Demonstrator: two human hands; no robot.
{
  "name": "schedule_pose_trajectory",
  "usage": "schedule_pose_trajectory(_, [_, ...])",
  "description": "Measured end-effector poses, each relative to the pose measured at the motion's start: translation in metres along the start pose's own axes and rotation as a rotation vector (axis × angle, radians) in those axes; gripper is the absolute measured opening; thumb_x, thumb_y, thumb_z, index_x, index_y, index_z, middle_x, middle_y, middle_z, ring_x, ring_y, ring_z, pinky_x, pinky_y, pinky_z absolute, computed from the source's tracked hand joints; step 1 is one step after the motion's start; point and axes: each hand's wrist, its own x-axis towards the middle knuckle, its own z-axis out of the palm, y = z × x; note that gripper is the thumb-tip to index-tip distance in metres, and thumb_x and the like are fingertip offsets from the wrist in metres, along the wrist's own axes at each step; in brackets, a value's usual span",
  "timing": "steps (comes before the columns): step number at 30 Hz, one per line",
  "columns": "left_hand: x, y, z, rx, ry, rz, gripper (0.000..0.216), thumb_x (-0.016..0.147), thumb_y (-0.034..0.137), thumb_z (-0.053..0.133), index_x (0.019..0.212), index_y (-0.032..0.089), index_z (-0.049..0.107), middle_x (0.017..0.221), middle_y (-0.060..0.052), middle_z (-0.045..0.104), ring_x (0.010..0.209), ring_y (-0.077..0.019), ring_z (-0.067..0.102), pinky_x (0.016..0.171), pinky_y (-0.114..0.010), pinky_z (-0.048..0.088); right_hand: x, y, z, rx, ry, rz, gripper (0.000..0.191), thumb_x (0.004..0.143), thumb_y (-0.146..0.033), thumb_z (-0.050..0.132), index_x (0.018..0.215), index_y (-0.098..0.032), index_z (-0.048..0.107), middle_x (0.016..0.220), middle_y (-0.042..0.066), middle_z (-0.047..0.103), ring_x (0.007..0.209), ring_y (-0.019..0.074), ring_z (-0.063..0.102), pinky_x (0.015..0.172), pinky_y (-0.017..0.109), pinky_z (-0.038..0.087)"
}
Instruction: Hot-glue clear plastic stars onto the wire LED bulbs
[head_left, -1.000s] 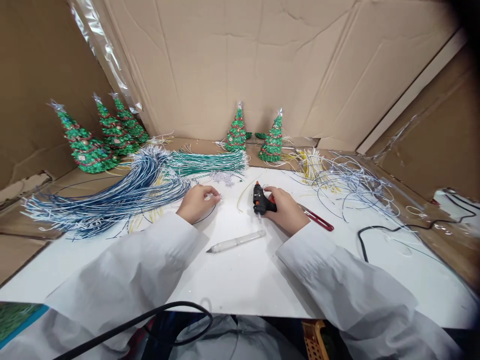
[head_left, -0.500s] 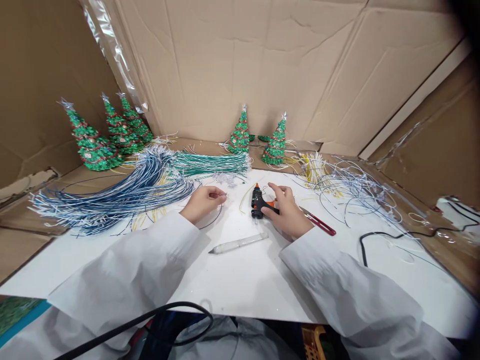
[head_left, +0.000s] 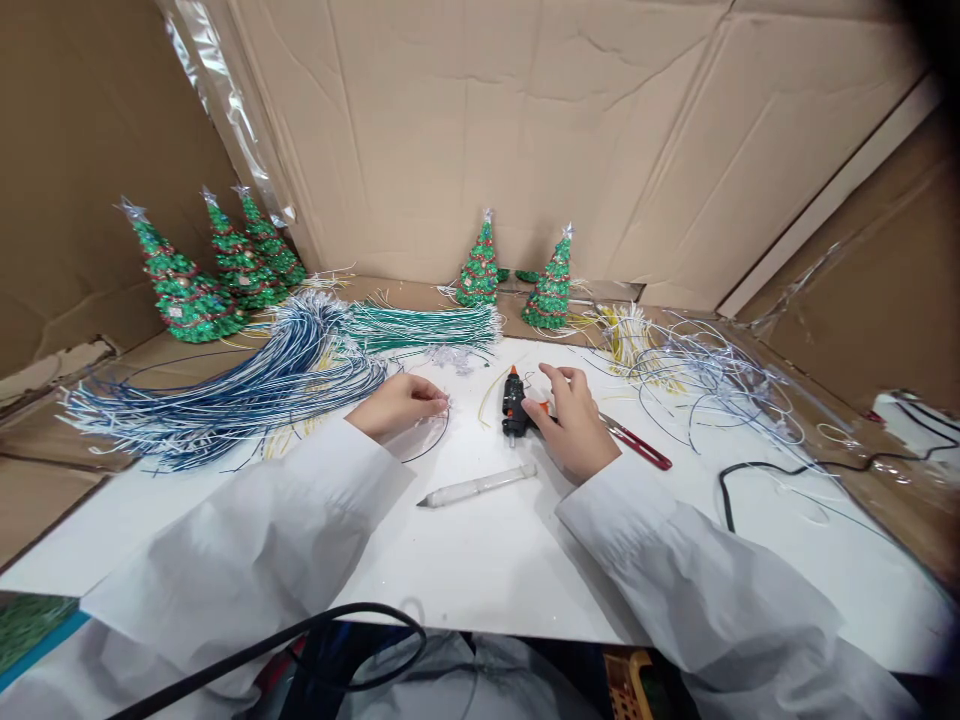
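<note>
My left hand (head_left: 396, 403) rests on the white board (head_left: 487, 560), its fingers pinched on the end of a thin dark wire (head_left: 433, 443) that curves back under the hand; a small clear bit shows at the fingertips. My right hand (head_left: 571, 425) lies beside a black and orange glue gun (head_left: 514, 402). The thumb touches the gun's orange trigger, and the other fingers are lifted and apart above it. The gun lies on the board with its nozzle pointing away from me. A clear glue stick (head_left: 477, 485) lies between my hands, nearer to me.
Blue-white wire bundles (head_left: 225, 395) and green ones (head_left: 420, 325) lie at left and back, loose pale wires (head_left: 697, 375) at right. Red snips (head_left: 637, 443) lie right of my hand. Small green trees (head_left: 184, 290) (head_left: 551, 285) stand before cardboard walls. Black cables (head_left: 787, 465) (head_left: 322, 625) cross right and front.
My right hand has loosened its grip on the glue gun and lifted its fingers; the gun now lies on the board. My left hand slid slightly right, still pinched.
</note>
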Motion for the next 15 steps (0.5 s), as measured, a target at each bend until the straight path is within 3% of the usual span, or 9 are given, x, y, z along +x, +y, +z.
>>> schedule_pose_trajectory(4, [-0.007,0.009,0.002,-0.266,-0.019,-0.051,0.033,0.055,0.039,0.076,0.074,0.013,0.070,0.068,-0.004,0.067,0.062,-0.0146,0.058,0.059,-0.025,0.041,0.000,-0.001,0.001,0.105,0.130,-0.124,0.040,0.087,-0.037,0.044,0.121,-0.018,0.049,0.113,0.015,0.047,0.108,0.0284,0.047,0.092,0.047,0.039])
schedule_pose_trajectory(7, [-0.013,0.017,0.009,-0.350,-0.023,0.050,0.032,0.055,0.038,0.077,0.077,0.014,0.072,0.076,-0.005,0.070,0.069,-0.0156,0.060,0.066,-0.026,0.043,-0.004,-0.011,0.005,0.199,0.203,-0.254,0.026,0.087,-0.032,0.044,0.104,-0.019,0.059,0.101,0.011,0.054,0.101,0.0252,0.050,0.090,0.043,0.040])
schedule_pose_trajectory(11, [-0.022,0.024,0.024,-0.465,-0.114,0.240,0.025,0.060,0.032,0.077,0.078,0.016,0.072,0.086,-0.006,0.071,0.083,-0.0180,0.061,0.077,-0.028,0.045,-0.012,-0.030,0.009,0.542,0.041,-0.295,0.026,0.089,-0.034,0.044,0.103,-0.021,0.062,0.099,0.008,0.058,0.094,0.0203,0.055,0.083,0.036,0.044])
schedule_pose_trajectory(15, [-0.026,0.023,0.036,-0.540,-0.173,0.278,0.024,0.061,0.031,0.077,0.078,0.015,0.072,0.087,-0.007,0.071,0.084,-0.0188,0.062,0.079,-0.030,0.045,-0.015,-0.040,0.013,0.883,-0.076,-0.203,0.032,0.089,-0.043,0.043,0.100,-0.023,0.065,0.105,0.007,0.060,0.091,0.0187,0.056,0.078,0.033,0.045])
